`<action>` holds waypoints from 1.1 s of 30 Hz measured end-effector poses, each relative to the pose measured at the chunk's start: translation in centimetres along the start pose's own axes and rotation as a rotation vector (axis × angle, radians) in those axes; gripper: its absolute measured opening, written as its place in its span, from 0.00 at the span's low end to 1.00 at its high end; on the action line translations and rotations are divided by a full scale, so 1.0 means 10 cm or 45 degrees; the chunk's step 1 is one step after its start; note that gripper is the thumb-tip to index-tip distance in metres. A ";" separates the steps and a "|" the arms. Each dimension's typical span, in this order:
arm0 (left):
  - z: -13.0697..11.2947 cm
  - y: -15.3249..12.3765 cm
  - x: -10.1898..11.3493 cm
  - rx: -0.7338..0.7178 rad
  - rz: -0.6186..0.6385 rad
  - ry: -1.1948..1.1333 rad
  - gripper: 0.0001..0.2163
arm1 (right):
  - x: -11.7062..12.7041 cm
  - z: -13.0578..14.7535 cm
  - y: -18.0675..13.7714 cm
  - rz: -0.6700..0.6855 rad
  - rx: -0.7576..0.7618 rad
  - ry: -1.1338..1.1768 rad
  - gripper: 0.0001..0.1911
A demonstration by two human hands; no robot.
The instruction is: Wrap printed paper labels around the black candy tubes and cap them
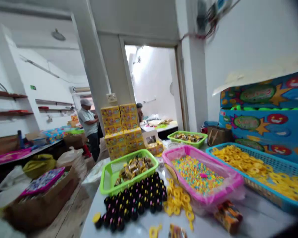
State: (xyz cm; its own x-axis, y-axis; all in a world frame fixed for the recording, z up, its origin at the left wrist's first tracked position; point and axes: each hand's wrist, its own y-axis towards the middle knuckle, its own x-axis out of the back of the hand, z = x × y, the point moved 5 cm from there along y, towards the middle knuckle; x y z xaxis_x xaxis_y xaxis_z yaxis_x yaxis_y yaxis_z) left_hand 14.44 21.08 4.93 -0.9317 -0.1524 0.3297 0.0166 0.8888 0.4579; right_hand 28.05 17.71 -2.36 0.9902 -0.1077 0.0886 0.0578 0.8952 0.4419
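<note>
Neither my left hand nor my right hand shows in the head view. On the table before me stand rows of small black pieces [136, 196], many with coloured bits on top. One at the near left corner has a yellow top [97, 218]. Yellow ring-shaped plastic pieces [177, 200] lie loose to their right. Behind the black pieces, a green basket [104, 177] holds small brown-and-gold pieces. A pink basket [234, 180] lined with clear plastic contains many tiny coloured bits. Farther right, a blue basket [270, 195] is filled with more yellow rings.
Yellow boxes [121, 132] are stacked at the table's back left. Another green basket [203, 140] sits farther back. Large blue cartons [260, 122] rise at right. A person [89, 122] stands at left; another is partly visible through the doorway. A brown carton [47, 205] is on the floor.
</note>
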 end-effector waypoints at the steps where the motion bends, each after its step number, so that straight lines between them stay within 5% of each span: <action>1: 0.07 -0.32 0.03 0.101 0.062 0.001 0.19 | -0.02 -0.01 -0.19 0.040 -0.074 0.031 0.17; 4: 0.09 -1.04 0.11 0.419 0.218 -0.012 0.19 | -0.01 0.05 -0.61 0.216 -0.335 0.180 0.17; 6: 0.02 -1.19 0.14 0.508 0.222 -0.088 0.16 | 0.04 0.09 -0.66 0.232 -0.462 0.284 0.15; 14: -0.02 -1.27 0.22 0.499 0.048 -0.199 0.12 | 0.03 0.03 -0.64 0.057 -0.519 0.337 0.16; 20: 0.02 -1.29 0.28 0.445 -0.023 -0.171 0.10 | -0.10 0.10 -0.68 0.058 -0.474 0.363 0.13; 33: 0.16 -1.36 0.35 0.643 -0.077 -0.310 0.12 | -0.27 0.07 -0.72 0.118 -0.560 0.457 0.13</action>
State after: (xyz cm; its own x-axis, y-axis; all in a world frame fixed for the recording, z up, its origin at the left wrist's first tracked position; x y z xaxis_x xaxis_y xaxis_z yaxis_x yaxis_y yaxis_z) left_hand 10.43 9.10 -1.47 -0.9835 -0.1583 0.0874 -0.1590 0.9873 -0.0016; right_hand 24.89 11.28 -5.16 0.9702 0.0649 -0.2334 -0.0603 0.9978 0.0267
